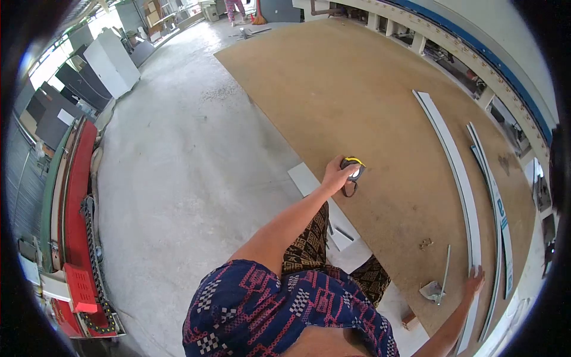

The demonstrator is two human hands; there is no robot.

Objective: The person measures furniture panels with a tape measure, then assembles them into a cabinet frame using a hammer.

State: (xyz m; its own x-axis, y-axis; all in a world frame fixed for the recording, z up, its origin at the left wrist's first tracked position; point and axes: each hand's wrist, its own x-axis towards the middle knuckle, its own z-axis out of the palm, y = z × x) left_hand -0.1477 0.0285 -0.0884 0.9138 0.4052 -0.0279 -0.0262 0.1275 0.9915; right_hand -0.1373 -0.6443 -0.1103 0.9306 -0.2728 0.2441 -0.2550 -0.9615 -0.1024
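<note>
My left hand (pixel 338 177) is closed around a black and yellow tape measure (pixel 355 169), with its dark wrist strap hanging below. No pulled-out blade shows. On the right, my right hand (pixel 474 282) grips a long, light grey metal profile (pixel 455 154) near its lower end, the fingers bent over it. The profile lies lengthwise on a large brown board (pixel 333 89). Beside it lie further narrow metal strips (pixel 491 178), one carrying blue-green printing.
A thin short rod (pixel 445 273) and a crumpled plastic piece (pixel 430 291) lie on the board near my right hand. A long machine (pixel 476 47) borders the board's far right. Red equipment (pixel 77 220) stands at left; a person (pixel 234 9) is far back.
</note>
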